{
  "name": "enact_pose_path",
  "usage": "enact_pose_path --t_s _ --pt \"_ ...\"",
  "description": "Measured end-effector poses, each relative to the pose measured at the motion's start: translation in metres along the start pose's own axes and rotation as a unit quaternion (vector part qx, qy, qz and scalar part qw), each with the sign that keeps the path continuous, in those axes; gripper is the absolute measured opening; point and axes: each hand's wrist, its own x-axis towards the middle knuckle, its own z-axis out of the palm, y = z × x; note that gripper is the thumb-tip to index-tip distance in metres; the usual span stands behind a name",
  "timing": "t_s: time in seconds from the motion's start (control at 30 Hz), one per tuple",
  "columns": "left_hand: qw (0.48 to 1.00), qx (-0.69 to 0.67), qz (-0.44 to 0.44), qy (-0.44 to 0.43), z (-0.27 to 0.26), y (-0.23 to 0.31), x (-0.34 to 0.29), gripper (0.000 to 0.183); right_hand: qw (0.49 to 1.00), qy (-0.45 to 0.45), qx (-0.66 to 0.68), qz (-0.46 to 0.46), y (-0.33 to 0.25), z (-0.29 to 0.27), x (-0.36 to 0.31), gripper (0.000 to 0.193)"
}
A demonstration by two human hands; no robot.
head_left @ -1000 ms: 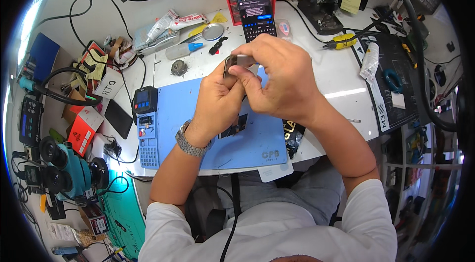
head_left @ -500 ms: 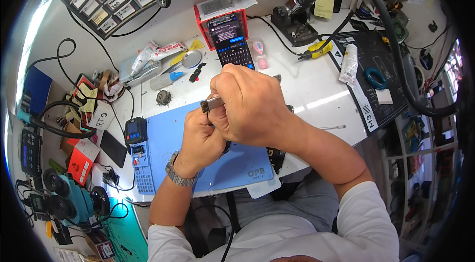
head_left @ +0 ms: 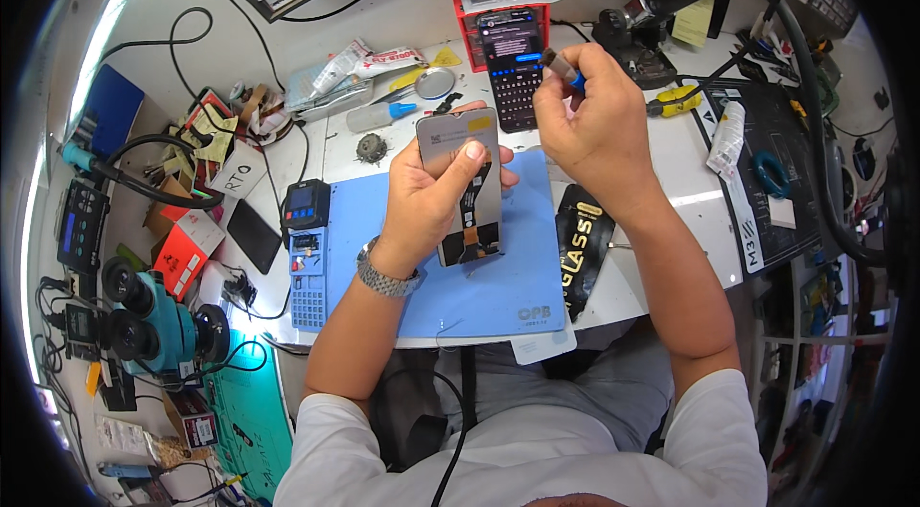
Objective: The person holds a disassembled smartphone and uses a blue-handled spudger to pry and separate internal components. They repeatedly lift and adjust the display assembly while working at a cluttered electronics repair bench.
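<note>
A thin, flat phone display panel (head_left: pixel 487 198) with a silver-grey back is held in the left hand (head_left: pixel 422 191), above the blue mat (head_left: pixel 529 253), its long sides running nearly up and down with the top leaning slightly left; a yellow sticker (head_left: pixel 477 124) sits at its upper right corner, and a dark flex cable (head_left: pixel 470 203) runs down the back to a copper-coloured patch near the blackish lower end. A small brush-like tool (head_left: pixel 563 70), with a dark tip, silvery band and blue part, is pinched in the right hand (head_left: pixel 599 124), tip pointing up and left, apart from the panel.
</note>
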Motion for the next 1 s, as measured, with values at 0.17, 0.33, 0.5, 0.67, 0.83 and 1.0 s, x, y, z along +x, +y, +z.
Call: enact_pose_path --t_s 0.17,0.33,0.5,0.67,0.83,1.0 --pt "0.996 -0.087 0.002 0.032 -0.01 0.003 0.006 0.034 0.996 -0.008 0.069 0.055 -0.009 0.009 -0.002 0.016" --pt "0.995 -0.073 -0.004 0.072 -0.01 0.004 0.009 0.034 0.996 -0.054 0.039 -0.053 0.0 0.011 -0.004 0.027" --pt "0.991 -0.113 -0.007 0.073 -0.015 0.005 0.009 0.038 0.984 -0.026 0.176 0.025 -0.004 0.018 -0.009 0.018" --pt "0.987 -0.143 -0.004 0.079 -0.019 0.004 0.01 0.044 0.971 -0.066 0.217 0.072 0.001 0.019 -0.009 0.018" --pt "0.973 -0.172 0.008 0.152 -0.031 0.002 0.015 0.041 0.879 -0.181 0.383 0.219 0.009 0.012 -0.005 0.046" --pt "0.96 -0.176 0.053 0.213 -0.032 0.003 0.018 0.034 0.854 -0.163 0.458 0.184 0.005 0.02 -0.014 0.062"
